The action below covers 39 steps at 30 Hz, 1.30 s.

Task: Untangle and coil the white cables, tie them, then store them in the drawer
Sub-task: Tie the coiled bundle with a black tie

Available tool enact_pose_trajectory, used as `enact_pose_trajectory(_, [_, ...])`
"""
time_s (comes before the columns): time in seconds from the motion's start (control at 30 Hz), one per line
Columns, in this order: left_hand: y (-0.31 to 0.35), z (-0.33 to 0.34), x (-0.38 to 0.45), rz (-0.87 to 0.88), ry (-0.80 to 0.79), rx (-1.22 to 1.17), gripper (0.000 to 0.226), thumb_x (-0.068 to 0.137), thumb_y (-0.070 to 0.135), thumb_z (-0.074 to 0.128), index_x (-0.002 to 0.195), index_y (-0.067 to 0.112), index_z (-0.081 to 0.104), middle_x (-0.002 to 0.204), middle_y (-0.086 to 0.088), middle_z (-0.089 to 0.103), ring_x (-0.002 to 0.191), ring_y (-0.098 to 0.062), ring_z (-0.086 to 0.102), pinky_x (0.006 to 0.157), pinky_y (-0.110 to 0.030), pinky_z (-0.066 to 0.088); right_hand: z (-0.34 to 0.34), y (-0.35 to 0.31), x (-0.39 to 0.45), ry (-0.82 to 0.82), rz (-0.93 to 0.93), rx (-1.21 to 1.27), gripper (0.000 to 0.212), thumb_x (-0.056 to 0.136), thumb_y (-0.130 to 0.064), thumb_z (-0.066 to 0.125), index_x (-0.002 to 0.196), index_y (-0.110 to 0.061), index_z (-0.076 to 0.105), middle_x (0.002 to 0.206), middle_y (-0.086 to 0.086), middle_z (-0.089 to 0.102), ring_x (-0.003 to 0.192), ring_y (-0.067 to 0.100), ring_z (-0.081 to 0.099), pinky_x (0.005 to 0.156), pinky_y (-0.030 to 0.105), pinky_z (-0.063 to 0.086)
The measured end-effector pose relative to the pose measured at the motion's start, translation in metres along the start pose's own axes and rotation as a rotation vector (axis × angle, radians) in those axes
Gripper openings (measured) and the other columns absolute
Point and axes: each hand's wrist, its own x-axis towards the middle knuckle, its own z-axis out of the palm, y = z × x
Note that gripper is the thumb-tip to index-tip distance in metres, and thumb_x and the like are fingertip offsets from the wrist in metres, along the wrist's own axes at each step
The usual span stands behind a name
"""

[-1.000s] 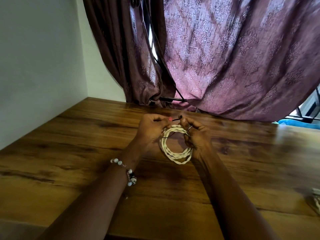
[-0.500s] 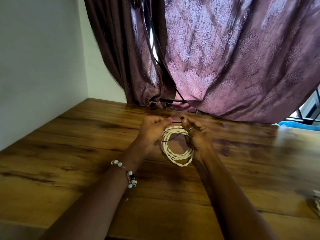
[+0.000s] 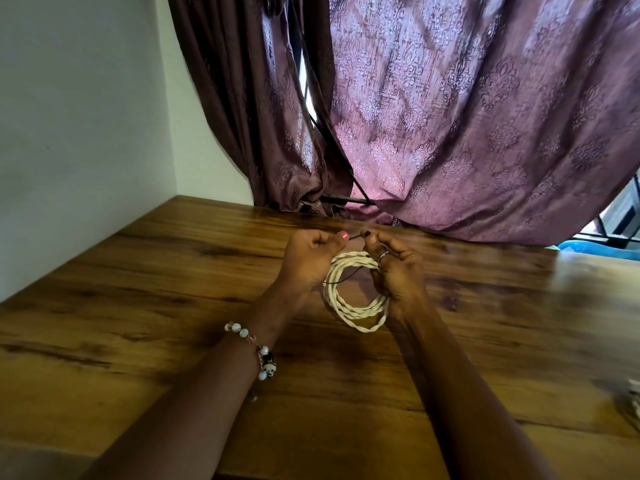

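Observation:
A coil of white twisted cable (image 3: 356,311) hangs upright between my hands above the wooden table (image 3: 173,306). A thin black tie (image 3: 343,279) crosses the coil's upper left part, and a short stretch of it shows between my thumbs. My left hand (image 3: 308,259) pinches one end of the tie with thumb and curled fingers. My right hand (image 3: 398,271), with a ring on one finger, pinches the other end and holds the coil's right side. The top of the coil is hidden behind my fingers.
A purple patterned curtain (image 3: 467,116) hangs behind the table's far edge, with a white wall (image 3: 79,116) at the left. A pale bundle, perhaps more cable (image 3: 632,400), lies blurred at the table's right edge. A blue object (image 3: 602,249) sits behind the table at far right.
The black tie's loose end now crosses the coil's upper left. My hands and the coil sit slightly lower and my thumbs have drawn a little closer.

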Motion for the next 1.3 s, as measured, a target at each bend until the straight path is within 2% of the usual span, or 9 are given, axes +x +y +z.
enact_pose_trajectory(0.13, [-0.001, 0.0, -0.002, 0.008, 0.011, -0.004, 0.017, 0.087, 0.017, 0.067, 0.078, 0.003, 0.07, 0.075, -0.014, 0.069, 0.068, -0.022, 0.062, 0.066, -0.034, 0.049, 0.0, 0.003, 0.002, -0.004, -0.065, -0.029, 0.017, 0.089, -0.004, 0.06, 0.104, 0.001, 0.067, 0.057, -0.013, 0.061, 0.04, -0.005, 0.047, 0.04, 0.007, 0.034])
enact_pose_trajectory(0.3, [-0.001, 0.001, 0.001, -0.002, 0.029, 0.006, 0.023, 0.089, 0.018, 0.065, 0.082, -0.003, 0.069, 0.082, -0.025, 0.069, 0.069, -0.025, 0.06, 0.066, -0.036, 0.047, -0.003, 0.006, 0.005, 0.013, -0.083, -0.004, 0.018, 0.084, -0.001, 0.066, 0.101, 0.001, 0.068, 0.067, -0.005, 0.065, 0.044, -0.004, 0.049, 0.041, 0.009, 0.037])
enact_pose_trajectory(0.37, [-0.001, 0.002, 0.001, -0.01, 0.033, 0.006, 0.026, 0.09, 0.018, 0.063, 0.083, -0.007, 0.067, 0.076, -0.021, 0.065, 0.067, -0.024, 0.056, 0.063, -0.036, 0.043, -0.004, 0.007, 0.006, 0.017, -0.085, 0.022, 0.017, 0.083, 0.0, 0.066, 0.1, 0.0, 0.069, 0.068, -0.004, 0.067, 0.047, -0.003, 0.051, 0.043, 0.011, 0.039])
enact_pose_trajectory(0.53, [0.0, 0.005, 0.0, -0.015, 0.018, -0.009, 0.028, 0.091, 0.016, 0.06, 0.084, -0.011, 0.065, 0.073, -0.017, 0.06, 0.067, -0.025, 0.053, 0.062, -0.035, 0.04, -0.007, 0.011, 0.011, -0.017, -0.139, 0.054, 0.017, 0.081, 0.005, 0.066, 0.094, -0.006, 0.07, 0.076, -0.002, 0.071, 0.068, 0.01, 0.062, 0.062, 0.019, 0.05])
enact_pose_trajectory(0.83, [-0.002, 0.005, 0.0, 0.002, 0.003, 0.013, 0.032, 0.093, 0.019, 0.059, 0.086, -0.013, 0.064, 0.075, -0.02, 0.061, 0.067, -0.026, 0.053, 0.062, -0.036, 0.041, -0.008, 0.016, 0.014, -0.006, -0.192, -0.001, 0.013, 0.085, 0.001, 0.064, 0.095, -0.004, 0.069, 0.08, 0.0, 0.07, 0.072, 0.01, 0.061, 0.067, 0.022, 0.049])
enact_pose_trajectory(1.0, [-0.002, 0.005, 0.001, 0.042, -0.009, 0.08, 0.03, 0.093, 0.022, 0.059, 0.084, -0.006, 0.065, 0.077, -0.024, 0.064, 0.069, -0.026, 0.057, 0.064, -0.043, 0.047, -0.008, 0.016, 0.015, -0.008, -0.226, -0.04, 0.014, 0.088, -0.002, 0.061, 0.1, 0.0, 0.068, 0.074, -0.008, 0.069, 0.069, 0.003, 0.061, 0.065, 0.018, 0.048])
enact_pose_trajectory(1.07, [-0.004, 0.005, 0.001, 0.059, -0.01, 0.108, 0.026, 0.092, 0.024, 0.06, 0.081, 0.0, 0.066, 0.081, -0.026, 0.067, 0.07, -0.027, 0.06, 0.069, -0.051, 0.052, -0.008, 0.016, 0.015, -0.025, -0.239, -0.071, 0.012, 0.089, -0.004, 0.06, 0.097, -0.004, 0.069, 0.076, -0.009, 0.068, 0.071, 0.004, 0.06, 0.067, 0.019, 0.047])
enact_pose_trajectory(1.17, [-0.005, 0.005, 0.002, 0.065, -0.011, 0.114, 0.023, 0.092, 0.023, 0.061, 0.075, 0.008, 0.065, 0.076, -0.018, 0.067, 0.069, -0.026, 0.061, 0.07, -0.05, 0.052, -0.009, 0.016, 0.014, -0.085, -0.276, -0.135, 0.016, 0.091, -0.005, 0.058, 0.09, -0.014, 0.071, 0.078, -0.01, 0.068, 0.075, 0.006, 0.059, 0.07, 0.022, 0.047])
enact_pose_trajectory(1.3, [-0.006, 0.004, 0.003, 0.068, -0.005, 0.112, 0.026, 0.091, 0.022, 0.061, 0.081, -0.001, 0.067, 0.079, -0.021, 0.068, 0.07, -0.025, 0.06, 0.07, -0.049, 0.051, -0.01, 0.015, 0.014, -0.112, -0.307, -0.179, 0.021, 0.091, -0.004, 0.058, 0.089, -0.02, 0.072, 0.086, -0.004, 0.071, 0.085, 0.014, 0.062, 0.076, 0.026, 0.049])
